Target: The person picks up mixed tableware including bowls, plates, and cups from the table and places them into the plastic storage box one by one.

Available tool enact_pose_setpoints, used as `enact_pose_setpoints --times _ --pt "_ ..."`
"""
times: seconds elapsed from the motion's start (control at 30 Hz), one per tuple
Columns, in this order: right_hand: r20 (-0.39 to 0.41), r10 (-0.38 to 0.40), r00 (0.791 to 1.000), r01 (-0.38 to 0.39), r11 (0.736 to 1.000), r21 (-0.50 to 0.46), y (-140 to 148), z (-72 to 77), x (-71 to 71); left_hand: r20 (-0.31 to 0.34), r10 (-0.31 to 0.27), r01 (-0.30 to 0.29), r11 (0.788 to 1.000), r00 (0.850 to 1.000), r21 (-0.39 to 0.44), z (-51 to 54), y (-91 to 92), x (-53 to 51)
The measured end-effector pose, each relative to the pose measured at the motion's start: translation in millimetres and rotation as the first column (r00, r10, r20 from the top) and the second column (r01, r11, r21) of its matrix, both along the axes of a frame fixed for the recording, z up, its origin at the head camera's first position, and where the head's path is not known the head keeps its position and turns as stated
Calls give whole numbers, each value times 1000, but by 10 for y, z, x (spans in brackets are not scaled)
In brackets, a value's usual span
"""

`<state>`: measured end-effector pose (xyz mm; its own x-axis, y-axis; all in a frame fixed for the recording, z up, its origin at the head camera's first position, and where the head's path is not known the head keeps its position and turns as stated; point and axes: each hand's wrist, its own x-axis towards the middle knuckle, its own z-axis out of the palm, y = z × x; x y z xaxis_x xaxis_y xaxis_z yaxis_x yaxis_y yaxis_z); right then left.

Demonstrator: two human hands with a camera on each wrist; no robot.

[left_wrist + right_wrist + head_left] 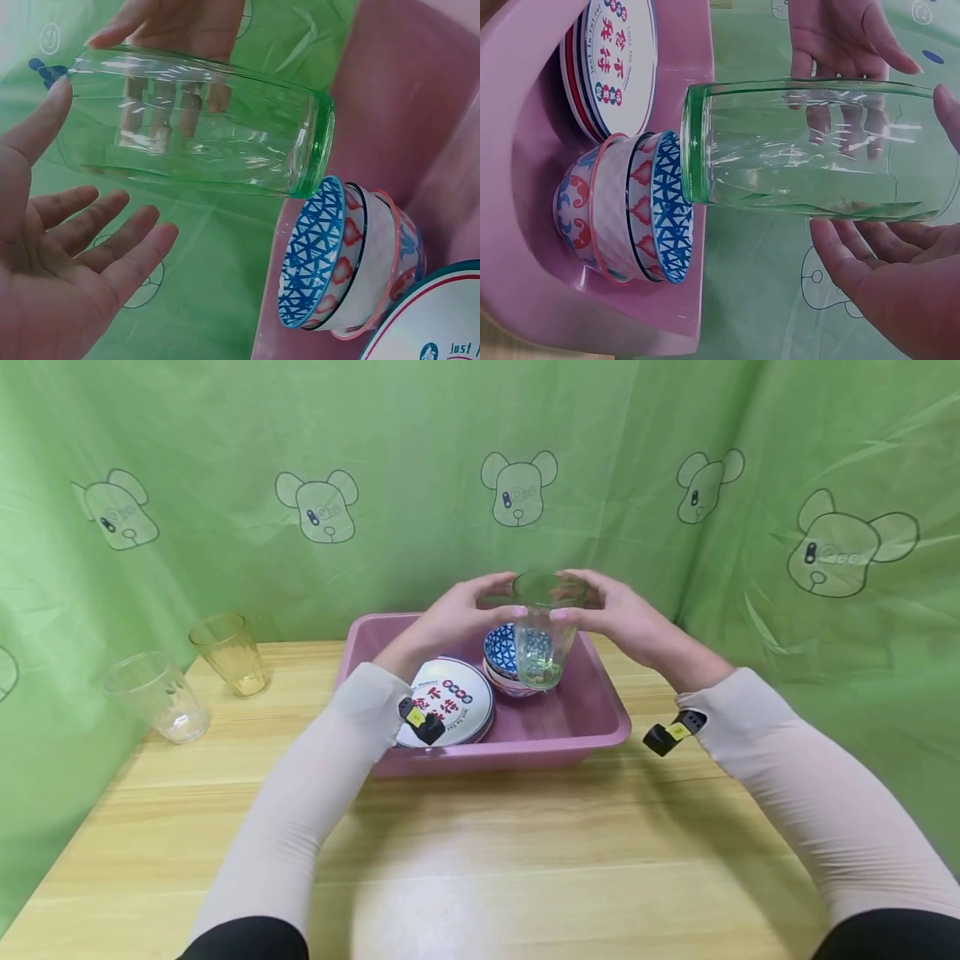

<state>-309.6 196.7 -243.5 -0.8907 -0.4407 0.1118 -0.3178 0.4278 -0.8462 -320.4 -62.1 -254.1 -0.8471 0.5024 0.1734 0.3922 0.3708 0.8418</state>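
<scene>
A clear green-tinted drinking glass [542,647] is upright in the air over a pink basin. My right hand [626,618] grips it by the upper part, thumb near the rim and fingers [840,244] along the side. On the other side, my left hand [457,614] is close to the rim, its thumb at the glass edge; its fingers [139,247] spread apart from the glass in the left wrist view. Stacked patterned bowls [322,255], the top one blue and white inside, are below the glass. Beside them lies a stack of white plates [465,685] with red characters.
The pink basin [555,747] stands on a light wooden table [480,860]. To the left are an amber glass [234,656] and a clear glass [161,697], both upright. A green curtain [420,435] with bear drawings hangs behind and at the sides.
</scene>
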Motion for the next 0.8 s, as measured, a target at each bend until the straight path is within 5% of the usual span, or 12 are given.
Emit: enact_pose_setpoints --times 0.4,0.8 --pt "38 57 998 -57 998 -5 -51 -107 26 48 -109 109 994 993 15 -89 62 -29" --pt "103 147 984 -148 989 2 -48 -311 -4 64 -131 136 987 989 -80 -229 32 -21"
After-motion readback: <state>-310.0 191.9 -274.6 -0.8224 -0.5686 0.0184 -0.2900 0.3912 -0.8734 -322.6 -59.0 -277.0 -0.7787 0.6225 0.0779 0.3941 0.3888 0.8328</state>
